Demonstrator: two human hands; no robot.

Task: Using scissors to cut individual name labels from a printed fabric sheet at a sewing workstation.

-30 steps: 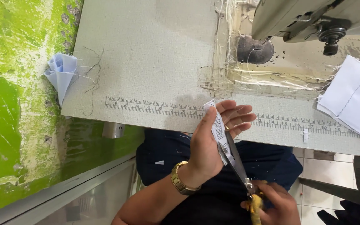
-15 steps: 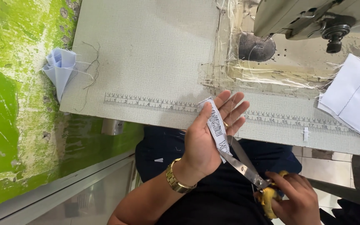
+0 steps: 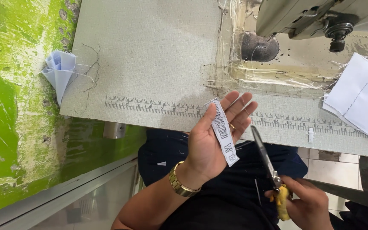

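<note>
A white label strip lies across the open palm of the left hand, pinned by the thumb, just below the table edge. The right hand, nearby, grips scissors whose closed blades point toward the left fingers. The tip could nick them, or the loosely held strip could slip off.

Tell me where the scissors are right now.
In the head view, the scissors sit lower right, held in the right hand, blades pointing up beside the white label strip in the left hand.

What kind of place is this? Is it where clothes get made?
Probably a sewing workshop. A sewing machine sits on a table with a ruler strip along its edge, and the person's hands hold a cloth label and scissors.
</note>
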